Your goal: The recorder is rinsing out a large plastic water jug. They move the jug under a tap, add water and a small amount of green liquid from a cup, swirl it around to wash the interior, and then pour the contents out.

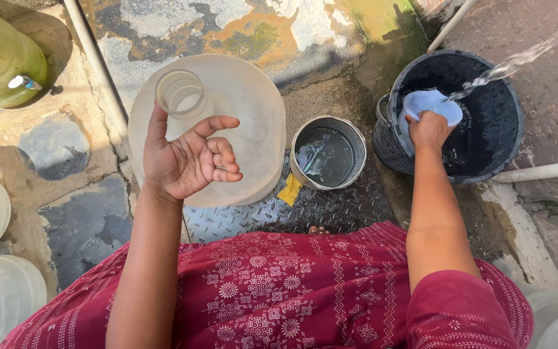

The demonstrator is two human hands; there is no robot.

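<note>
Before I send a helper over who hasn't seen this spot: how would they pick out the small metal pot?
Find the big black bucket under the running water. Just left of it stands the small metal pot, beside the clear water jug. It alone is shiny steel, with a yellow sponge at its base.

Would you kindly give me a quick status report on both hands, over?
Left hand open, hovering above the large clear jug, holding nothing. Right hand grips a pale blue cup under the water stream, over the black bucket. Nothing blocking.

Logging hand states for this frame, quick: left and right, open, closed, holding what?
Left hand: open, palm up, fingers loosely curled, holding nothing, above the large translucent water jug.
Right hand: closed on a pale blue cap under the water stream, over the black bucket.
</note>
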